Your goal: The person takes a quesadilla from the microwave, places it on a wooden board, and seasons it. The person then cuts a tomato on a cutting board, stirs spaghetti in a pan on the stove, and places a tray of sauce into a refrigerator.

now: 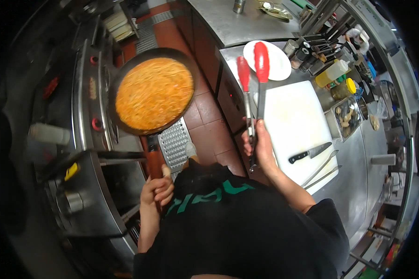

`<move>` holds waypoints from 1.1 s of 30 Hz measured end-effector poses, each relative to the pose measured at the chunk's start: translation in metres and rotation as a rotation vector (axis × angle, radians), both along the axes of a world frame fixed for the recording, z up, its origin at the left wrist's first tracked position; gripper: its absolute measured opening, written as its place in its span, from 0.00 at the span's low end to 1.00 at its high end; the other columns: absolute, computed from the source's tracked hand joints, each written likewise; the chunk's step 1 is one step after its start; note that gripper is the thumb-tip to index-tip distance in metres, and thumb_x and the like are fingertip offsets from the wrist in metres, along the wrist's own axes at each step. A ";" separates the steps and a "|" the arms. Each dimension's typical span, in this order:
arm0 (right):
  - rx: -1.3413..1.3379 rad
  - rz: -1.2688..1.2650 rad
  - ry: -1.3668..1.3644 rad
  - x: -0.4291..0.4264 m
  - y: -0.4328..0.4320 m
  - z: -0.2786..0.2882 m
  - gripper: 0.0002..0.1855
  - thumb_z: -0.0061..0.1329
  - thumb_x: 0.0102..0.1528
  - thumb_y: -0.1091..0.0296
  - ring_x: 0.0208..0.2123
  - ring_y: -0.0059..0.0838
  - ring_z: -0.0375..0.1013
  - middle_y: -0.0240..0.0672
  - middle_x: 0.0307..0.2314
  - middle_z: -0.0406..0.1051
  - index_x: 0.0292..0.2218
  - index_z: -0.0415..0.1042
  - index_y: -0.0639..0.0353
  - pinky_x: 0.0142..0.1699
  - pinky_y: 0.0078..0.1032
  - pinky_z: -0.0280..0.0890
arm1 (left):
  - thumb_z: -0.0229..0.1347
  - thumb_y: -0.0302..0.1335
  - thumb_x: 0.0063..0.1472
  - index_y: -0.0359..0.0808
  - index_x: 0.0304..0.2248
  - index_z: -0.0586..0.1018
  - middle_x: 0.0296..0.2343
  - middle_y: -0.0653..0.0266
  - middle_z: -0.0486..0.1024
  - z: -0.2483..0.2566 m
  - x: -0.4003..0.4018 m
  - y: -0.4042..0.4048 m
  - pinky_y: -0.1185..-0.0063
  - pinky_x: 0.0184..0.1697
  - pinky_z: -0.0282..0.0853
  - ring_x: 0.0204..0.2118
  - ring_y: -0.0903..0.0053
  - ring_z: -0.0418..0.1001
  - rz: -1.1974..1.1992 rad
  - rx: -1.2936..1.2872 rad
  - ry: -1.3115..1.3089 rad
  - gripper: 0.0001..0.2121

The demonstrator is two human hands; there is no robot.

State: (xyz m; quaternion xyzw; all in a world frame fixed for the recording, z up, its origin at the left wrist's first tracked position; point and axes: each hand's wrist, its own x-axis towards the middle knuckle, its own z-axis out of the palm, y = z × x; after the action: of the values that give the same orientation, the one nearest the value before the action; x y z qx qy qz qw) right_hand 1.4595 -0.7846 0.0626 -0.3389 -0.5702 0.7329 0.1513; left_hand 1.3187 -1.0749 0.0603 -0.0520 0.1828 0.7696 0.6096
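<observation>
My left hand (pixel 157 190) grips the reddish-brown handle of a dark frying pan (pixel 192 69), held over the floor between stove and counter. Long pasta in orange sauce (pixel 155 92) fills the pan. In my right hand (pixel 260 144) is a pair of metal tongs (pixel 262 94) with red tips, pointing away from me, the two arms apart and nothing between them. Just beyond the tips, a white oval plate (pixel 281 66) rests on the steel counter. Beside my right hand lies a white cutting board (pixel 289 118), bearing a black-handled knife (pixel 310 152) and slim metal tongs (pixel 321 171).
Along the counter's far side stand a squeeze bottle of yellow liquid (pixel 331 74), a yellow-lidded jar (pixel 344 89) and a clear food container (pixel 345 118). To my left is a steel stove front (pixel 83 94) with red-ringed knobs. A person (pixel 358 38) is visible beyond the shelving.
</observation>
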 end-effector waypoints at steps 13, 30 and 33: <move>-0.174 -0.515 -0.040 -0.152 0.097 0.033 0.33 0.22 0.57 0.41 0.11 0.14 0.51 0.26 0.15 0.57 0.47 0.56 0.64 0.16 0.12 0.48 | 0.48 0.22 0.53 0.32 0.32 0.66 0.12 0.73 0.57 -0.042 -0.282 0.277 0.86 0.10 0.55 0.09 0.88 0.56 -0.604 -0.004 0.073 0.06; -0.158 -0.778 -0.128 -0.350 0.246 0.047 0.34 0.21 0.56 0.40 0.11 0.14 0.51 0.26 0.15 0.57 0.49 0.55 0.62 0.16 0.13 0.47 | 0.52 0.24 0.51 0.30 0.35 0.68 0.10 0.69 0.61 -0.062 -0.531 0.490 0.85 0.10 0.57 0.08 0.83 0.60 -1.417 -0.267 0.282 0.11; -0.222 -0.900 -0.066 -0.378 0.249 0.050 0.35 0.21 0.55 0.38 0.11 0.15 0.51 0.28 0.15 0.57 0.49 0.55 0.62 0.16 0.14 0.46 | 0.52 0.24 0.51 0.30 0.34 0.68 0.10 0.69 0.61 -0.062 -0.562 0.529 0.85 0.10 0.56 0.08 0.83 0.60 -1.526 -0.240 0.370 0.10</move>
State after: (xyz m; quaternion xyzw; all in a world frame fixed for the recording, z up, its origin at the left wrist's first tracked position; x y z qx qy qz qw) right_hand 1.0818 -0.5359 0.1121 -0.5900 -0.2893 0.6397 0.3987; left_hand 0.7571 -0.5459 -0.0016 0.1509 0.3479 0.1107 0.9187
